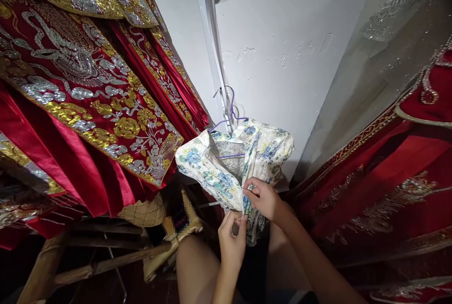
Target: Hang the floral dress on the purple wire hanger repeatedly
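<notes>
A white blouse with blue and yellow flowers (219, 179) hangs in front of my knees on a purple hanger (232, 106). Its front gapes at the neck, where the hanger's bar crosses inside. My right hand (261, 196) pinches the front edge at the bottom of the neck opening, thumb and forefinger together. Just below, my left hand (233, 233) grips the same front edge between thumb and fingers. Any button or fastener under the fingertips is too small to make out. The lower part of the blouse droops behind my hands.
Red garments with gold and silver sequins (116, 101) hang on the left, and another red embroidered garment (388, 191) fills the right. A scuffed white wall (282, 59) stands behind a metal pole (212, 26). Bamboo furniture (106, 266) is at lower left.
</notes>
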{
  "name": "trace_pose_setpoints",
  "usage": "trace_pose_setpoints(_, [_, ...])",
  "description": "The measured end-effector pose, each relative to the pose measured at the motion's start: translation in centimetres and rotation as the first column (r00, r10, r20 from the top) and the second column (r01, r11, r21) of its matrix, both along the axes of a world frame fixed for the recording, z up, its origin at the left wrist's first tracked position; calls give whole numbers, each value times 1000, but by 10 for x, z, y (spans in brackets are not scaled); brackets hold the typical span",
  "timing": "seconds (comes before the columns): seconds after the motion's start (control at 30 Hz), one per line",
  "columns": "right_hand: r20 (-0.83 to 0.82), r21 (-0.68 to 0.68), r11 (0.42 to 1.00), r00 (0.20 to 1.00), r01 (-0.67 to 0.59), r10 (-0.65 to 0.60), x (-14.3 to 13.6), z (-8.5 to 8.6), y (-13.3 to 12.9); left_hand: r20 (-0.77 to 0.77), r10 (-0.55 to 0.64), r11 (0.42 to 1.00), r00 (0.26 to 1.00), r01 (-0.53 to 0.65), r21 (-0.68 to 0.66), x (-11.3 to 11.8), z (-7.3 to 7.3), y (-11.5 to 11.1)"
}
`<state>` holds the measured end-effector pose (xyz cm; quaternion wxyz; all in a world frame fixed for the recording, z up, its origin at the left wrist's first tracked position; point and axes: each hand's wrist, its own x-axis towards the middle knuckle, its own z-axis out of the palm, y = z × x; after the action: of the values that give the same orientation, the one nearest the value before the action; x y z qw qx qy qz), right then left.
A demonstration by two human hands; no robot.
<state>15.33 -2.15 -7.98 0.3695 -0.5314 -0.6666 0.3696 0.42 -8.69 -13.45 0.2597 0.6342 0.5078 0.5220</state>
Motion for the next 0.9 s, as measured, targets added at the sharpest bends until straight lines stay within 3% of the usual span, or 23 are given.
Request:
trace_pose_setpoints(0.23, [-38, -20, 995, 995, 94, -94, -15, -14, -2, -14, 1, 1000, 1000, -1, -7, 0, 2, 4])
trace_pose_setpoints(0.43, [-8, -33, 997, 998, 69, -69, -13, -11, -3, -11, 0, 1000, 1000, -1, -27, 3, 0, 2])
trace_pose_setpoints(0.53, [-145, -117, 993, 989, -12, -5, -13, -7, -5, -4, -11, 999, 1000, 11, -39, 4, -1, 1])
trace_pose_setpoints(0.67, [-447, -262, 953, 894, -152, 20, -13, -3, -9, 11, -22, 997, 1000, 23, -70, 2, -4, 1])
trace_pose_setpoints(0.8, [-598, -264, 946, 802, -188, -8, -9, 10, -3, -6, -2, 998, 1000, 1, -58, 3, -5, 1])
trace_pose_setpoints(0.9, [-651, -232, 960, 758, -156, -35, -3, 29, 9, -13, 14, 998, 1000, -14, -53, 7, -3, -1])
